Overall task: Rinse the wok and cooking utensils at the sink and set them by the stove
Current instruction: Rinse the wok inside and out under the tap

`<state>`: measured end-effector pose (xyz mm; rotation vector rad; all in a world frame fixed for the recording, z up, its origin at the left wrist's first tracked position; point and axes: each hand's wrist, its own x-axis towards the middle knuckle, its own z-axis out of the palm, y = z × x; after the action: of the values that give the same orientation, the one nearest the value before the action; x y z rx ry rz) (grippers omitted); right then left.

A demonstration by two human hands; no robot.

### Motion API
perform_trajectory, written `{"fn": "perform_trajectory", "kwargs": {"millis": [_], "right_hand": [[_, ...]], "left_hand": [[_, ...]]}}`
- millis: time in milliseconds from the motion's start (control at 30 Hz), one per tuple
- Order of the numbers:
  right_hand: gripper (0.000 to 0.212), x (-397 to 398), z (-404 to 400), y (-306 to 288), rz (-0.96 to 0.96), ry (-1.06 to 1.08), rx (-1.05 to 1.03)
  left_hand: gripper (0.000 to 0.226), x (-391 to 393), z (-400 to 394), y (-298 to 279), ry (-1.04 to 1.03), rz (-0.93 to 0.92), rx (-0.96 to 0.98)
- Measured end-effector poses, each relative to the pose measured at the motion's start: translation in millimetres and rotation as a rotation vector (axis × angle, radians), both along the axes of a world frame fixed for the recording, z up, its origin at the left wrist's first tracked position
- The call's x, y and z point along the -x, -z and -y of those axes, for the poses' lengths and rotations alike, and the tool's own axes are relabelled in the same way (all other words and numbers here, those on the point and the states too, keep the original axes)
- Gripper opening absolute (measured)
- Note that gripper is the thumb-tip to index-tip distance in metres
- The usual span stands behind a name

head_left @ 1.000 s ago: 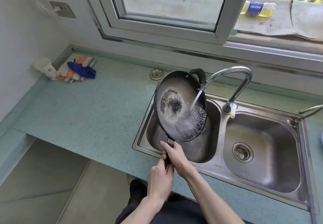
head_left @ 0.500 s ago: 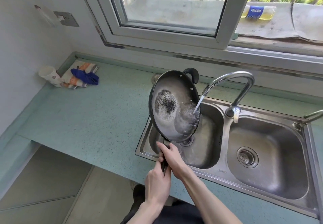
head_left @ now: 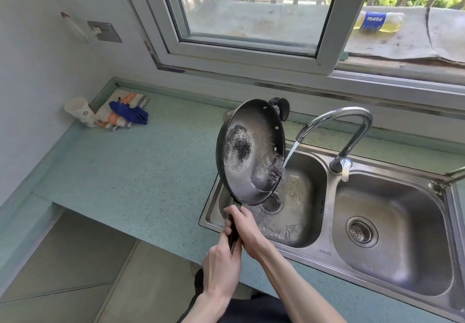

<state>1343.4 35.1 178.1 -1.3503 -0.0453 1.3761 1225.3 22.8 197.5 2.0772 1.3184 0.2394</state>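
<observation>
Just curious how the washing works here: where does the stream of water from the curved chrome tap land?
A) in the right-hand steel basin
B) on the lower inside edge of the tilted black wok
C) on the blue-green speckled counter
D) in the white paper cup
B: the stream from the curved chrome tap strikes the lower inside edge of the tilted black wok, held over the left steel basin by both hands.

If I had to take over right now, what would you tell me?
Left hand and right hand: both grip the wok handle, the right nearer the pan.
Wok: tilted steeply over the left basin of the sink; tap running, water hitting its lower right rim.
Done: inside is wet, a dark patch remains in the middle.
Left: finish rinsing, shut the tap, carry the wok to the stove. No utensils or stove in view.
</observation>
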Motion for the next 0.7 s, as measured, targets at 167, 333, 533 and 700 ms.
{"fn": "perform_trajectory", "kwargs": {"millis": [167,333,533,700], "right_hand": [[0.021,4,-4,2,-0.086,0.023,-0.035],[0.025,9,-13,0,-0.238,0.087,-0.078],[0.039,13,-21,-9,-0.256,0.107,-0.099],[0.044,13,-21,-6,-0.261,0.144,-0.090]], "left_hand": [[0.019,3,-2,-4,-0.001,-0.010,-0.033],[0.018,8,-6,-3,0.005,-0.055,-0.103],[0.016,10,-8,-5,-0.005,-0.083,-0.158],[0.014,9,-8,-5,-0.021,-0.075,-0.128]]}}
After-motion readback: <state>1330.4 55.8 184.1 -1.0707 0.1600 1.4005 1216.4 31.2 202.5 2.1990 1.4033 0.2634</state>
